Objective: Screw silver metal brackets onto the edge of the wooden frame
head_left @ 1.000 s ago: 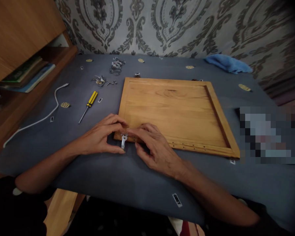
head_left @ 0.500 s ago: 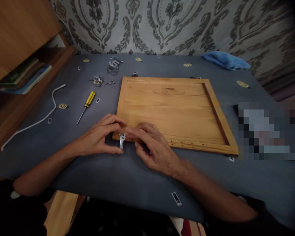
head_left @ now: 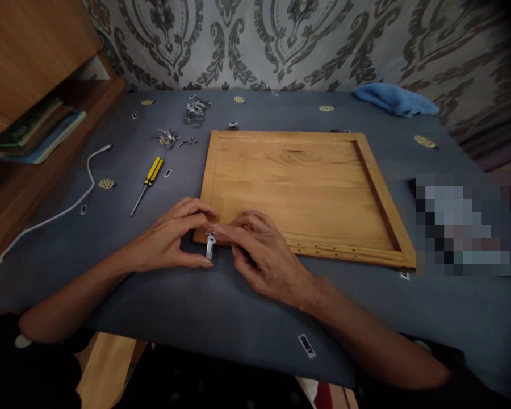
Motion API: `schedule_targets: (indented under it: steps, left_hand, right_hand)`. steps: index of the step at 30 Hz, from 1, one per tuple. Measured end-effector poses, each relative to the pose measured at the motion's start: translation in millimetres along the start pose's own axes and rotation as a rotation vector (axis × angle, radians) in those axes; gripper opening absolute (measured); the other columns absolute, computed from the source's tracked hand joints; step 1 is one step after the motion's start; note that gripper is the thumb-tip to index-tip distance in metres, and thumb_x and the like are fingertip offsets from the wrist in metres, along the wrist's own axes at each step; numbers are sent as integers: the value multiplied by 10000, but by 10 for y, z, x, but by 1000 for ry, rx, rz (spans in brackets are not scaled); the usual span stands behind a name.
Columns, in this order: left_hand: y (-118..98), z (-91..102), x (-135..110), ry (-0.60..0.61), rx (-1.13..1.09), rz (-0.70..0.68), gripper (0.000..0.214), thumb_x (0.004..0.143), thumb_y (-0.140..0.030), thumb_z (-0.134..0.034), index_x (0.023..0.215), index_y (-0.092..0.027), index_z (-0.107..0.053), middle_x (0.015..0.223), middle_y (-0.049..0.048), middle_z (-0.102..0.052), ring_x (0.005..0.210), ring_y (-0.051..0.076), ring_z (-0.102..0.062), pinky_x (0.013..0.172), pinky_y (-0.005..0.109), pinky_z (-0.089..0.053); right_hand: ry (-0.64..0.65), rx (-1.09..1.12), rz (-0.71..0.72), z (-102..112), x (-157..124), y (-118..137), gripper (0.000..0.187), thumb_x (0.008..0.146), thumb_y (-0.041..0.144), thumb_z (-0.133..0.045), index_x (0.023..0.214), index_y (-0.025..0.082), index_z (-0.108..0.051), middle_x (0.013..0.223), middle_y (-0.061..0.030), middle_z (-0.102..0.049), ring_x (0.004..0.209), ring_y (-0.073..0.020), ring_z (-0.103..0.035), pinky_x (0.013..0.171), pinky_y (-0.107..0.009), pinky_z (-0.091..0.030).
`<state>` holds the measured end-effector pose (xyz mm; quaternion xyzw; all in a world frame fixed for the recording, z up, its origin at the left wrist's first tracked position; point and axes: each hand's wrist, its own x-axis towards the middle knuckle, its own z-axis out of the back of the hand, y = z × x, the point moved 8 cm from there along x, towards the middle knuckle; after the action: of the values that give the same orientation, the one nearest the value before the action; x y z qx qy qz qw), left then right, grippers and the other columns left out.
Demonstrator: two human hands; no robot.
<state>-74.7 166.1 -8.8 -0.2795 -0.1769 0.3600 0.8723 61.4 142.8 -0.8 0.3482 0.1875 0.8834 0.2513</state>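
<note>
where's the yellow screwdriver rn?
Head view, left side: the yellow screwdriver lies on the table, between the white cable and the wooden panel, just beyond the left hand.

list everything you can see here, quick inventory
wooden panel: one, light brown, flat mid-table
metal bracket: one, silver, panel's near left corner
screwdriver: one, yellow-black, left of panel
cable: one, white, far left
metal fittings: small heap, silver, behind screwdriver
cloth: one, blue, far right
books: few, green and blue, left shelf
table cover: one, grey, under all
left hand: pinching bracket
right hand: fingertips at bracket
</note>
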Motion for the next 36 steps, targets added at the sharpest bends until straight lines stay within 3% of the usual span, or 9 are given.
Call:
schedule_targets:
  steps: [12,19,24,31,36]
  left_hand:
    - [-6,1,-1,7,16,7,361,848,-471,-777,1045,-209,-626,1272,79,-590,1207,249,-532,1047,412,-468]
    - [-8,-4,-3,3,9,-7,379,849,-482,-777,1069,-208,-637,1277,81,-589,1211,253,-532,1036,410,-469]
    - [-26,6,-1,-5,17,-24,368,856,-472,-775,1059,-201,-630,1265,79,-593,1198,248,-535,1024,399,-470]
    - [-41,5,-7,-9,47,-59,402,871,-490,-758,1095,-191,-611,1263,92,-594,1193,247,-536,1021,391,-466]
    - [-41,6,-14,3,52,-68,430,879,-505,-746,1125,-183,-601,1277,102,-587,1215,252,-526,1031,394,-458]
  right_hand:
    - [-7,-10,-5,-6,-2,-5,574,873,0,-491,1394,239,-525,972,-26,-728,969,-217,-594,924,-415,-491]
    - [-65,45,-23,46,-11,-37,615,894,24,-477,1457,268,-491,967,-25,-710,965,-203,-605,885,-390,-506]
    - [-42,32,11,27,-6,-10,679,884,11,-483,1506,282,-446,940,-23,-701,957,-213,-590,929,-415,-492]
    - [24,-85,44,-31,-19,25,820,890,19,-473,1624,282,-219,1000,-7,-755,1020,-241,-577,1066,-490,-380]
    - [34,-115,50,-52,-21,24,799,887,16,-462,1619,241,-236,977,-7,-748,1006,-241,-558,1064,-472,-372]
